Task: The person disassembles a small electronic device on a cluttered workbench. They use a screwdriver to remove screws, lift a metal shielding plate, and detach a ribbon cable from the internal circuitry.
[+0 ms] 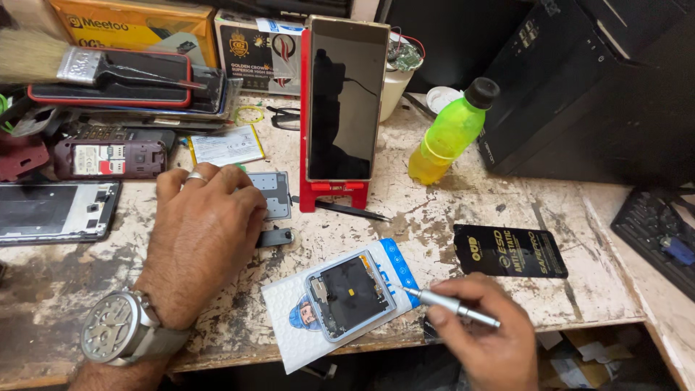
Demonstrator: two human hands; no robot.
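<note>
My left hand (199,235) rests palm down on the worn table, fingers spread, its tips beside a grey metal shield plate (273,192) and a small dark part (274,237). A watch sits on that wrist. My right hand (483,334) grips a slim silver screwdriver (449,304), whose tip points at the right edge of an opened phone (349,294) with its back removed. The phone lies tilted on a white and blue padded pouch (304,326) near the table's front edge.
A phone (344,98) stands in a red stand (334,194) behind. A green bottle (449,134) stands to its right, a black anti-static bag (510,251) lies flat. Old phones (108,158), a frame (54,210), a brush (51,61), boxes and a black case (579,87) crowd the back.
</note>
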